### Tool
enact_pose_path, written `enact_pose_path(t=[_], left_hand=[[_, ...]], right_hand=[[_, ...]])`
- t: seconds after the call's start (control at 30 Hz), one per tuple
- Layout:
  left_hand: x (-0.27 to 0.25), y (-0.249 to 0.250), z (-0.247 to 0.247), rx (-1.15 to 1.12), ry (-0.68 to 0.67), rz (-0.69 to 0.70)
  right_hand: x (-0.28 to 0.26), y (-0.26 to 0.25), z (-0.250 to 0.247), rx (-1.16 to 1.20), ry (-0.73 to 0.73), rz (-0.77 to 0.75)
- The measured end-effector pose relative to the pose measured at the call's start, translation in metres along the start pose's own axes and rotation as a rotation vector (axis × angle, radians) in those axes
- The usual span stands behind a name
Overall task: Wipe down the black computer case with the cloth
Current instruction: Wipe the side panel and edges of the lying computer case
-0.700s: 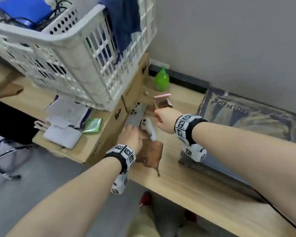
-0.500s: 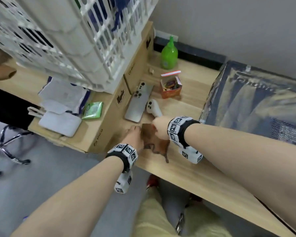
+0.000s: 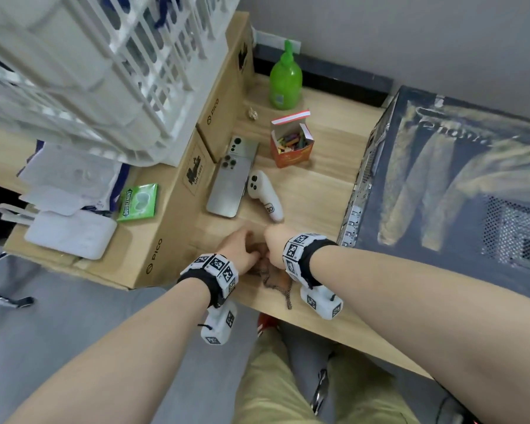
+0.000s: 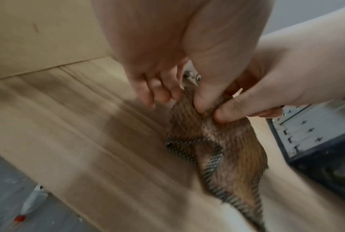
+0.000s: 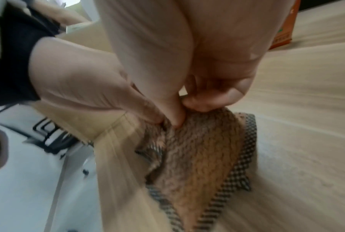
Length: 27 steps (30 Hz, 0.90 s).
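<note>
A brown fuzzy cloth [image 3: 271, 278] with a checked border lies bunched on the wooden table [image 3: 312, 191] near its front edge. My left hand [image 3: 245, 249] and right hand [image 3: 273, 243] meet over its far end. Close up, the left hand [image 4: 179, 100] pinches the cloth [image 4: 227, 149] with its thumb, and the right hand [image 5: 187, 109] pinches the same fold of cloth [image 5: 197, 157]. The black computer case [image 3: 456, 185] lies on its side just right of the hands, its top streaked with dust. Its metal rear panel [image 4: 306, 125] faces the cloth.
A white controller [image 3: 265, 195], two phones [image 3: 231, 182] and an open crayon box [image 3: 291, 145] lie just beyond the hands. A green bottle [image 3: 285, 81] stands by the wall. Cardboard boxes [image 3: 166, 228] under a white basket [image 3: 89, 71] bound the left.
My right hand has come back from the white controller to the cloth and taken hold of it beside the left hand. The cloth has gone from flat to bunched.
</note>
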<state>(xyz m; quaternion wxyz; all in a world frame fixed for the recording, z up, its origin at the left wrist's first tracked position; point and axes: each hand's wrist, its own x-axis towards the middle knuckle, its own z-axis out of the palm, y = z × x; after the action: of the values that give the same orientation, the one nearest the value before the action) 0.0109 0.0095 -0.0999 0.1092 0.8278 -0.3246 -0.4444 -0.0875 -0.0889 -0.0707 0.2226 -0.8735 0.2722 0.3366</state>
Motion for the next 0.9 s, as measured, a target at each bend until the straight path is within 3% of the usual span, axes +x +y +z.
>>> enact_pose_path(t=[0.07,0.23,0.3,0.4,0.57,0.7,0.77,0.9], left_hand=[[-0.009,0.009,-0.009,-0.028,-0.066,0.005],[-0.033,0.060,-0.053,-0.195,-0.063,0.078],[-0.049,0.094,-0.078,-0.323,-0.088,0.061],[-0.063,0.145,-0.108,-0.419,-0.043,0.140],[-0.077,0.227,-0.123,-0.502,-0.097,0.290],[-0.072,0.272,-0.102,-0.403,-0.164,0.320],[-0.066,0.283,-0.083,-0.322,-0.160,0.290],[-0.046,0.270,-0.043,-0.147,-0.106,0.174]], right_hand=[[-0.011,0.001,-0.013,0.035,0.013,0.007],[-0.050,0.017,-0.070,0.064,0.071,-0.088],[-0.071,0.030,-0.098,0.107,0.154,-0.143],[-0.108,0.058,-0.142,0.215,0.310,-0.172],[-0.174,0.124,-0.188,0.262,0.451,-0.035],[-0.212,0.175,-0.190,0.415,0.597,0.064],[-0.221,0.198,-0.180,0.379,0.665,0.114],[-0.215,0.226,-0.140,0.342,0.632,0.195]])
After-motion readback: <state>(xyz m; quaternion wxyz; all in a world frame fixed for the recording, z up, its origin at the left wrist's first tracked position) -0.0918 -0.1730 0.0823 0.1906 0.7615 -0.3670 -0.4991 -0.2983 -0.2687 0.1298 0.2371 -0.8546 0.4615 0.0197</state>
